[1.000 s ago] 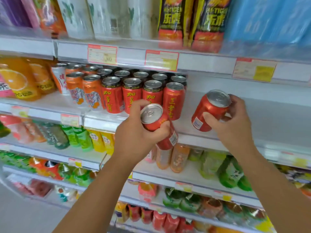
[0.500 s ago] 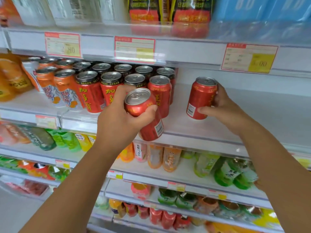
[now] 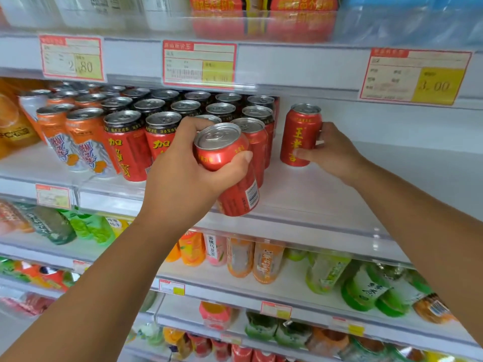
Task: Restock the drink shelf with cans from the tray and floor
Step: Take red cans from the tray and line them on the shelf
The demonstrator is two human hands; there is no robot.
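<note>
Since a second ago the standing can (image 3: 300,134) has gone from tilted in the air to upright on the shelf (image 3: 313,194), while the tilted can (image 3: 239,194) remains off the shelf at its front edge. Both are smooth red metal cylinders with yellow characters and silver pull-tab lids. The right hand (image 3: 334,155) clasps the standing can low on its side, thumb across the front and fingers behind, forearm reaching in from the lower right. The left hand (image 3: 183,178) wraps the tilted can near its top, thumb over the near side, lid leaning toward the camera and barcode panel facing lower right. The hands are apart, each clamped on its own can. Left of the standing can, across a narrow gap, stands a packed block of red cans (image 3: 130,150), several rows deep, and further left are orange cans (image 3: 78,142) with blue lettering. The shelf is flat, white and glossy, fronted by a clear plastic rail (image 3: 300,226). Red-bordered price labels (image 3: 200,64) hang on the shelf edge above. Lower shelves hold soft-drink bottles (image 3: 240,257) in orange, pink and green.
</note>
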